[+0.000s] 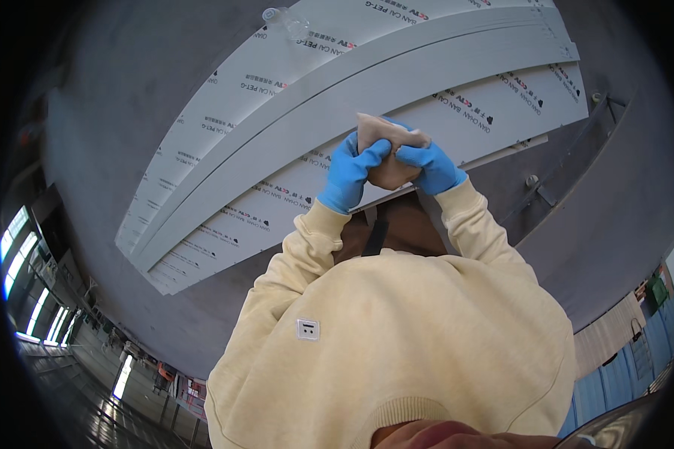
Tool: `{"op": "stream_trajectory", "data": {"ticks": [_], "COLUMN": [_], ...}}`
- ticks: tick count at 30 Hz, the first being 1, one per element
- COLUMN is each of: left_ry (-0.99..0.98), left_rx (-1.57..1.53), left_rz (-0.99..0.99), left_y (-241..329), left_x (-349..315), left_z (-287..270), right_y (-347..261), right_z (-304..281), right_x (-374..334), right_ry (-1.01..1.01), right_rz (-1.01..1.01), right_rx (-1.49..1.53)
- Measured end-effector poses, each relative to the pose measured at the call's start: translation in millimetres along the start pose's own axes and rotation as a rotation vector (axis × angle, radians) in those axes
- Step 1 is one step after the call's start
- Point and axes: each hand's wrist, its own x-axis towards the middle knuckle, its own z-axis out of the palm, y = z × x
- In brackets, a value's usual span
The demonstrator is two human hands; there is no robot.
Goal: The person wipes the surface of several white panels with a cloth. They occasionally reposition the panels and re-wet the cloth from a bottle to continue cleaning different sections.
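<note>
A folded beige cloth (388, 168) is bunched up between my two hands, in front of my chest. My left hand (350, 170), in a blue glove, grips its left side with the thumb pressed on top. On the other side my right hand (431, 165), gloved in blue too, pinches the cloth's right edge. Behind and below the cloth lie long flat panels (434, 120) covered with printed white film. A plain grey-white strip (307, 112) lies across them. Whether either hand touches the panels cannot be made out.
A clear plastic bottle (292, 26) lies on the far part of the panels. To the right, a thin metal frame with small wheels (535, 187) stands on the grey floor (127, 97). Blue panelling (629, 367) is at the lower right; bright windows (22, 262) line the left.
</note>
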Motion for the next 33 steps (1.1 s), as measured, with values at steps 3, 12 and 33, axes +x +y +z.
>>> {"op": "stream_trajectory", "data": {"ticks": [3, 12, 33], "left_ry": [0.002, 0.671, 0.248], "left_rx": [0.221, 0.624, 0.491], "left_rz": [-0.016, 0.506, 0.544], "left_y": [9.4, 75.9, 132.7], "left_x": [14.7, 130.1, 140.9], "left_z": [-6.2, -64.6, -98.3], "right_y": [9.6, 13.6, 14.9], "right_z": [-7.6, -57.9, -56.8], "right_x": [7.2, 16.7, 32.7], "right_ry": [0.084, 0.445, 0.401], "right_rz": [-0.042, -0.356, -0.409], "right_rx": [0.119, 0.192, 0.031]}}
